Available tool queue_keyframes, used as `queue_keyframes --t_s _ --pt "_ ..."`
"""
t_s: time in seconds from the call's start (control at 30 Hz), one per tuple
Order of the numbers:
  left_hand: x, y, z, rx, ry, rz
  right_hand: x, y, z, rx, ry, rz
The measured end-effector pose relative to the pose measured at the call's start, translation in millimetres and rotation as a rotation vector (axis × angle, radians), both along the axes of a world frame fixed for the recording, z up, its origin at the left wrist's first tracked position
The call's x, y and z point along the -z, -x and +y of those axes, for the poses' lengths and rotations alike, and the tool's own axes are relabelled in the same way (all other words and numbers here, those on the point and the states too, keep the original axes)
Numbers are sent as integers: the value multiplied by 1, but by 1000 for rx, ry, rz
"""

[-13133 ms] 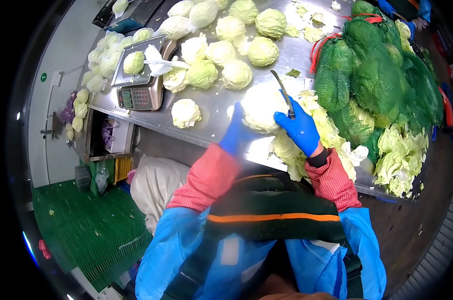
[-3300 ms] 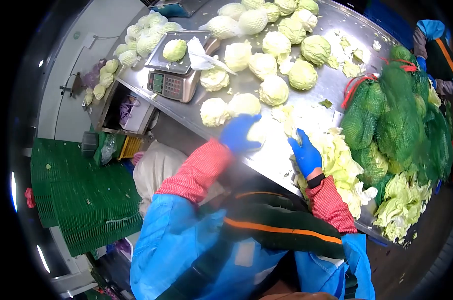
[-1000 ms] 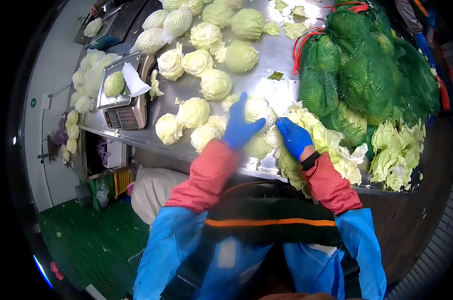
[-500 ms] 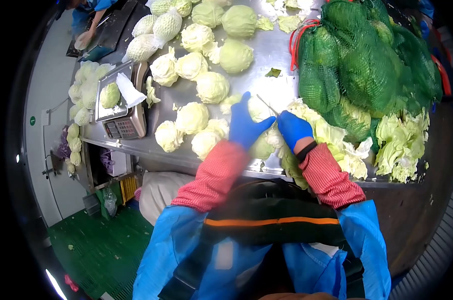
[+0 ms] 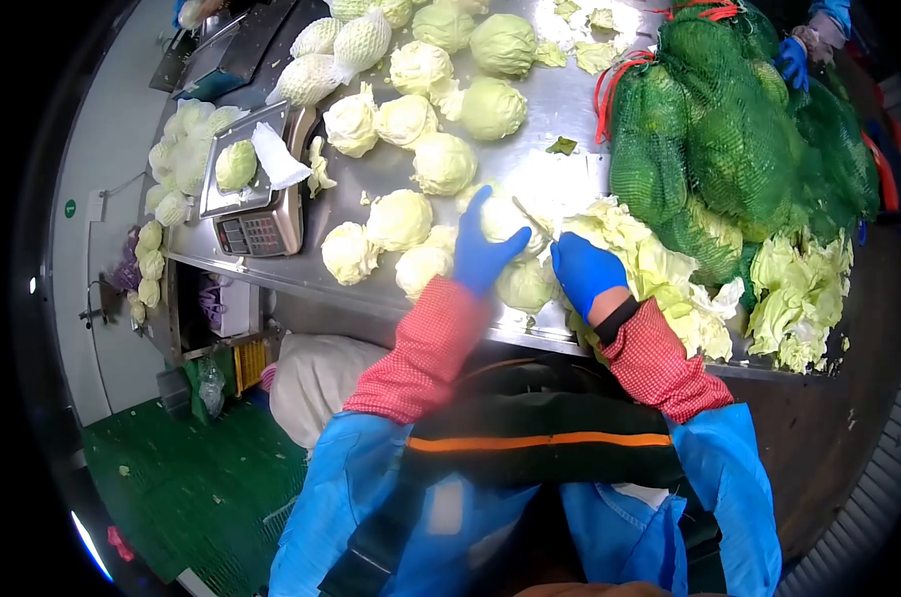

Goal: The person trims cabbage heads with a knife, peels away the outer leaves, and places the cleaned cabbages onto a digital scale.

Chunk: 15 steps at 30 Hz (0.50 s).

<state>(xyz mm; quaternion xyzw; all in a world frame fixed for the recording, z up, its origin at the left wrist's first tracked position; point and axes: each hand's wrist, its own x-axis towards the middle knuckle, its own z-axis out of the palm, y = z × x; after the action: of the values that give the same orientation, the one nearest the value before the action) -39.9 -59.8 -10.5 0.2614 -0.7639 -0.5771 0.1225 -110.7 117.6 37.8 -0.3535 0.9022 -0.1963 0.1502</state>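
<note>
My left hand point(image 5: 488, 247), in a blue glove, curves its spread thumb and fingers around the near side of a pale cabbage point(image 5: 501, 221) on the metal table. In my right hand point(image 5: 588, 274), also gloved in blue, is a knife point(image 5: 532, 216), its thin blade slanting over that cabbage; the closed fingers hide its handle. Another cabbage point(image 5: 526, 286) lies between my hands, closer to the table edge. Loose outer leaves point(image 5: 634, 244) are heaped just right of my right hand.
Several trimmed cabbages point(image 5: 444, 163) lie to the left, beside a digital scale point(image 5: 258, 231) bearing one cabbage. Foam-netted cabbages point(image 5: 362, 42) sit farther back. Green mesh sacks point(image 5: 729, 119) of cabbages fill the right side. Another person's gloved hand point(image 5: 793, 63) is behind them.
The view has shifted slightly, so the table items appear farther right. My hands stay around the same cabbage, the knife still over it. A co-worker's blue-gloved hand now shows behind the sacks.
</note>
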Motion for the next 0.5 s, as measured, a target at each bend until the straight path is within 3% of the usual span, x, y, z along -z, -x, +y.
queue_keyframes --t_s 0.2,0.3,0.4,0.43,0.5 --pt "-3 2 15 25 213 55 63 36 9 81 6 -35" --pt "0 -6 21 89 374 114 34 59 7 66 -1 -78" --pt "5 -9 11 109 117 208 -22 37 -12 169 3 -190" --pt "3 -9 6 117 30 223 -9 36 -15 177 75 -141" --pt "3 -13 0 169 189 215 42 40 -23 168 252 -6"
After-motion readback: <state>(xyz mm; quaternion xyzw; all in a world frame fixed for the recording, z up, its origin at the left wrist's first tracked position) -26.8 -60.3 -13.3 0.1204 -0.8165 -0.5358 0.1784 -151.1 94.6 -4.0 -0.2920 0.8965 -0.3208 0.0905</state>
